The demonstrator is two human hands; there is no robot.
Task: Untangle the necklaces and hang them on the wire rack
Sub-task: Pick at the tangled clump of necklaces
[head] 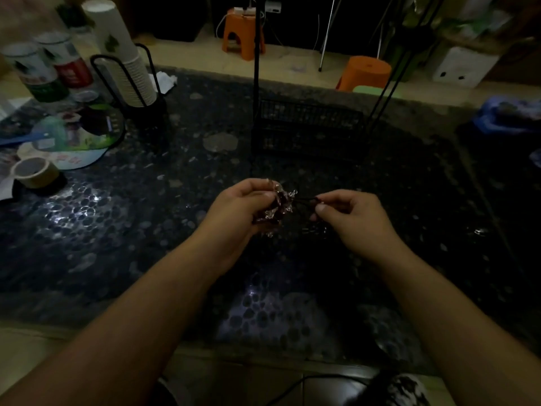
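Note:
A tangled clump of necklaces (pixel 278 205), dark red beads with clear sparkling pieces, hangs between my hands above the dark speckled table (pixel 146 230). My left hand (pixel 240 206) is closed around the clump. My right hand (pixel 348 212) pinches a thin dark cord that runs out of the clump to the right. The black wire rack (pixel 307 130) stands on the table just beyond my hands, with thin upright rods rising from its left and right sides. Nothing hangs on the rods that I can see.
At the back left stand a stack of paper cups in a black wire holder (pixel 128 68), canisters (pixel 49 68), a round fan (pixel 73 142) and a tape roll (pixel 35 171). Two orange stools (pixel 366 73) sit on the floor behind the table. A blue bundle (pixel 509 115) lies far right.

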